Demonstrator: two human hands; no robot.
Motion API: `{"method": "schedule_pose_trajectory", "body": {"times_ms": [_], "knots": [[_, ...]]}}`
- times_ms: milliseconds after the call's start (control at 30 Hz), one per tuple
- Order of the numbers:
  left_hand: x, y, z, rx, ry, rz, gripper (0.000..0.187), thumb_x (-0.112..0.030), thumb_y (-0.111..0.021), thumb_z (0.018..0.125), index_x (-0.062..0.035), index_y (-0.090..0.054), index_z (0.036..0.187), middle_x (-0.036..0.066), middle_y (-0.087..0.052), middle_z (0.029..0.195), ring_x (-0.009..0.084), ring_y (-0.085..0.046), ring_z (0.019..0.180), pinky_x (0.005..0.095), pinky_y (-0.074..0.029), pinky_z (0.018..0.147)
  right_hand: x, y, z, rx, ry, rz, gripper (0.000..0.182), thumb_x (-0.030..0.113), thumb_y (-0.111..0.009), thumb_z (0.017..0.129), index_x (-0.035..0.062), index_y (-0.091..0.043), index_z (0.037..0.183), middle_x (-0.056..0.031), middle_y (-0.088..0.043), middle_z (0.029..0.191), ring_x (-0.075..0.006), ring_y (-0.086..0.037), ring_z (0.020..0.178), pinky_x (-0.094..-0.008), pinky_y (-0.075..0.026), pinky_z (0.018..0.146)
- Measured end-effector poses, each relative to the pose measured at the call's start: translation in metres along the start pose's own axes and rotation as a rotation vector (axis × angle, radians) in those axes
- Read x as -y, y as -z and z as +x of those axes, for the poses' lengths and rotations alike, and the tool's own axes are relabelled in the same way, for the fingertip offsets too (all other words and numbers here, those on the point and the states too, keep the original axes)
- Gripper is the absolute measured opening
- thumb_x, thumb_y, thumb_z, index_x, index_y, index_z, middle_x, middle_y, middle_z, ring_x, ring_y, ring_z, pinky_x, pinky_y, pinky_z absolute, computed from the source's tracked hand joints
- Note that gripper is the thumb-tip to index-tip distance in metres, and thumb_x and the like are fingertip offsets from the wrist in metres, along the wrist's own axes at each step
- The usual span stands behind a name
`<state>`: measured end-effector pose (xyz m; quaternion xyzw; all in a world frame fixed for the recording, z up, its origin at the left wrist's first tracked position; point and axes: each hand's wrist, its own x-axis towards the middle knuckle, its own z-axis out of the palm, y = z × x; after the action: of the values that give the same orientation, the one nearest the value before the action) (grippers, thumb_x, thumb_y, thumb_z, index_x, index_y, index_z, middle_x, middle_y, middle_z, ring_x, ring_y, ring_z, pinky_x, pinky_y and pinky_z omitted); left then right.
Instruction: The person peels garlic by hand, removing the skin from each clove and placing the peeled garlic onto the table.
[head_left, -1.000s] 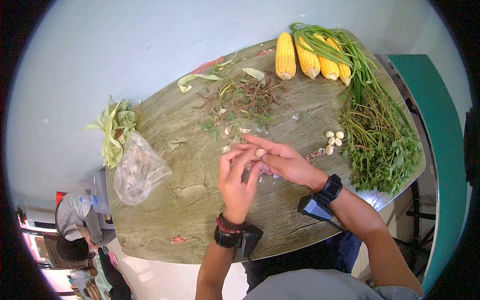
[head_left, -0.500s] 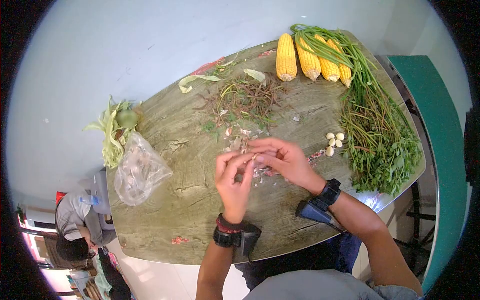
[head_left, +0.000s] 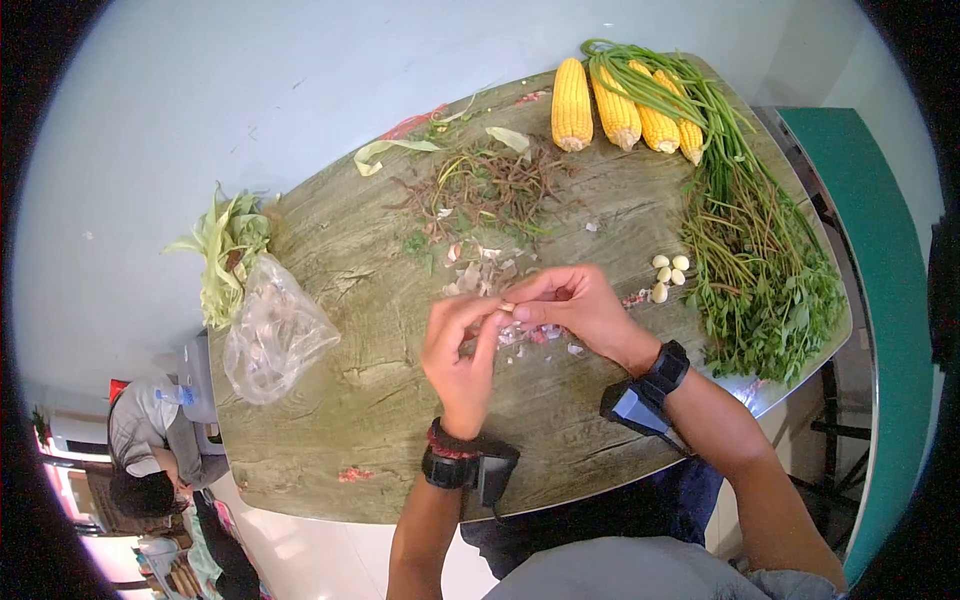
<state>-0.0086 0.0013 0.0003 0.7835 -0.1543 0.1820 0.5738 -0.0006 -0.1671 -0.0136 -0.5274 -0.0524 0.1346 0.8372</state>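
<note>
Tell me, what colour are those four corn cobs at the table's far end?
Bright yellow; the corn cobs show clearly in the head view.

Home kitchen: table (head_left: 400,400) with corn (head_left: 572,105), greens (head_left: 760,270)

The table (head_left: 380,390) is showing a wood-grain top, greenish-brown and matt, with a slightly worn look. The bag (head_left: 272,335) is looking like thin clear plastic, crinkled and catching the light. The corn cobs (head_left: 620,108) are appearing glossy and bumpy. The peeled garlic cloves (head_left: 668,274) are looking smooth and pale (their skins (head_left: 480,270) are lying dry and papery). The wrist bands (head_left: 452,470) are looking like matt black plastic.
</note>
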Motion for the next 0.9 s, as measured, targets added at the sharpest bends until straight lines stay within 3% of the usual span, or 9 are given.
{"method": "schedule_pose_trajectory", "body": {"times_ms": [100,200,900], "knots": [[-0.0022,0.0027,-0.0013,-0.034,-0.141,0.145,0.015,0.006,-0.071,0.074,-0.0017,-0.067,0.086,0.008,-0.059,0.094,0.0177,-0.059,0.083,0.0264,-0.048,0.069,0.0021,0.0006,0.0002,0.012,-0.022,-0.016,0.009,-0.003,-0.070,0.080,-0.0029,-0.067,0.089,-0.0155,-0.069,0.097,-0.0113,-0.061,0.068,-0.0246,-0.050,0.057],[-0.0060,0.0040,-0.0031,-0.053,-0.200,0.188,0.016,0.007,-0.073,0.071,-0.0014,-0.067,0.083,0.008,-0.058,0.091,0.0192,-0.058,0.081,0.0273,-0.048,0.069,0.0032,-0.0007,-0.0004,0.022,0.009,-0.002,0.010,-0.005,-0.072,0.078,-0.0029,-0.065,0.085,-0.0168,-0.068,0.098,-0.0118,-0.061,0.069,-0.0249,-0.050,0.058],[-0.0030,0.0078,-0.0047,0.034,-0.191,0.173,0.021,0.008,-0.074,0.069,-0.0033,-0.066,0.084,0.007,-0.057,0.088,0.0169,-0.058,0.076,0.0257,-0.047,0.063,0.0039,0.0087,0.0022,0.134,-0.021,-0.040,0.010,-0.002,-0.076,0.075,-0.0010,-0.068,0.082,-0.0125,-0.069,0.097,-0.0086,-0.060,0.069,-0.0220,-0.047,0.060]]}}
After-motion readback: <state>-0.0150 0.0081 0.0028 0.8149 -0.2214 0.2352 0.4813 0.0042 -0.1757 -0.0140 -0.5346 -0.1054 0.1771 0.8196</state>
